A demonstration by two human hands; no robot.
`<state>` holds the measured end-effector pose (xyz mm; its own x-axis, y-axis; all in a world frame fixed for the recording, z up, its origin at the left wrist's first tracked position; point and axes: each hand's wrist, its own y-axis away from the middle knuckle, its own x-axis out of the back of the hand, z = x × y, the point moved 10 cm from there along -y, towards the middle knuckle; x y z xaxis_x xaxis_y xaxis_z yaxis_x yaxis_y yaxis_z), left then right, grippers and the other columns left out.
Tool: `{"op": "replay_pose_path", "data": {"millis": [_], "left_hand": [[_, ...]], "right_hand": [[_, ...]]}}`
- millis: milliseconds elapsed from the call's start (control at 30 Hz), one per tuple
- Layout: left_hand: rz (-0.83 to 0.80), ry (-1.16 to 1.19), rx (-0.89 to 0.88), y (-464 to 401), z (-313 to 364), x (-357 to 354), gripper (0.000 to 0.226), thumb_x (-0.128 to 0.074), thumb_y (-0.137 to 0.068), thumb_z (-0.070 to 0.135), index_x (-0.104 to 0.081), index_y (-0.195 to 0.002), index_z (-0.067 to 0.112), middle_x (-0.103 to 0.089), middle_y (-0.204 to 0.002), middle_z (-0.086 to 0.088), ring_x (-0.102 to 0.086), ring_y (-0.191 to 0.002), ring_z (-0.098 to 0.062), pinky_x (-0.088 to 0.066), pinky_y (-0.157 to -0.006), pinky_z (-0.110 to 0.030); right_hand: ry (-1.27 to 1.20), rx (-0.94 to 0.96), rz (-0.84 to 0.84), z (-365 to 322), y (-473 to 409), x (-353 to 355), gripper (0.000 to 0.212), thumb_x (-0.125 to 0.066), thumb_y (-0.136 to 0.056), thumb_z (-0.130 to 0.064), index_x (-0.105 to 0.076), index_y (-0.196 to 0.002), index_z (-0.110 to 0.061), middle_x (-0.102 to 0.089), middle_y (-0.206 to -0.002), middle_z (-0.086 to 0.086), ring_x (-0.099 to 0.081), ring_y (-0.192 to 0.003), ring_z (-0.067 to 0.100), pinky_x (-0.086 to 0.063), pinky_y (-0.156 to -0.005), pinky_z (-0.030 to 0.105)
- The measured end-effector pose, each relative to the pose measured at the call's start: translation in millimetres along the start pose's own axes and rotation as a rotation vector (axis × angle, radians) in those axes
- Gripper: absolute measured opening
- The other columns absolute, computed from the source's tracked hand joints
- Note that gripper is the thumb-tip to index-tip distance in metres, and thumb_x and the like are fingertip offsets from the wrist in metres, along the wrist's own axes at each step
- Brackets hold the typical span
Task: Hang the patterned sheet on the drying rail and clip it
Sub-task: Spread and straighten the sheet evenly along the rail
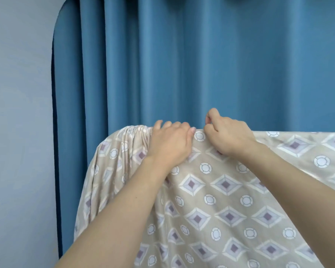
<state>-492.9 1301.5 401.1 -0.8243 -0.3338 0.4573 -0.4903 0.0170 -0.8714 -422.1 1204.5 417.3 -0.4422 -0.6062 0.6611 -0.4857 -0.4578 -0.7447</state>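
Observation:
The beige patterned sheet [225, 192], printed with diamonds and rings, hangs draped over a rail that it hides completely. Its top fold runs across the middle of the view, and the cloth is bunched into gathers at the left end. My left hand [168, 142] lies on the top fold, its fingers curled over the far side and gripping the sheet. Just to its right, my right hand [228, 134] is at the same fold with fingers curled, thumb and forefinger pinching at the top edge. No clip is visible.
A blue pleated curtain [182, 64] hangs close behind the rail. A pale grey wall [17, 113] fills the left side. The sheet continues past the right edge of the view.

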Motion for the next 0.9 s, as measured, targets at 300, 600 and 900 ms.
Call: {"op": "replay_pose_path", "data": {"millis": [300,600,900], "left_hand": [[-0.099,0.161,0.402,33,-125,0,0.044,-0.018,-0.103,0.041,-0.055,-0.112,0.019,-0.058,-0.113,-0.007,-0.048,-0.109,-0.032,-0.034,-0.095,-0.045],[0.006,0.967,0.706,47,-176,-12,0.018,-0.046,-0.086,0.031,-0.063,-0.082,0.027,-0.067,-0.089,0.005,-0.061,-0.088,-0.021,-0.049,-0.083,-0.038],[0.011,0.802,0.662,58,-192,-5,0.021,-0.037,-0.101,0.015,-0.056,-0.095,0.010,-0.056,-0.083,0.000,-0.048,-0.067,-0.016,-0.042,-0.060,-0.027]], "right_hand": [[0.189,0.051,0.000,-7,0,-1,0.033,-0.022,-0.096,-0.035,-0.048,-0.088,-0.017,-0.052,-0.071,0.001,-0.051,-0.071,0.029,-0.031,-0.060,0.035],[0.136,0.266,-0.004,-125,-27,-41,0.053,-0.014,-0.102,-0.043,-0.051,-0.074,-0.018,-0.052,-0.076,0.003,-0.051,-0.073,0.030,-0.037,-0.067,0.035],[0.198,0.221,0.089,-115,-24,-39,0.062,-0.011,-0.102,-0.045,-0.052,-0.065,-0.017,-0.049,-0.063,0.001,-0.052,-0.066,0.030,-0.037,-0.062,0.033]]}}
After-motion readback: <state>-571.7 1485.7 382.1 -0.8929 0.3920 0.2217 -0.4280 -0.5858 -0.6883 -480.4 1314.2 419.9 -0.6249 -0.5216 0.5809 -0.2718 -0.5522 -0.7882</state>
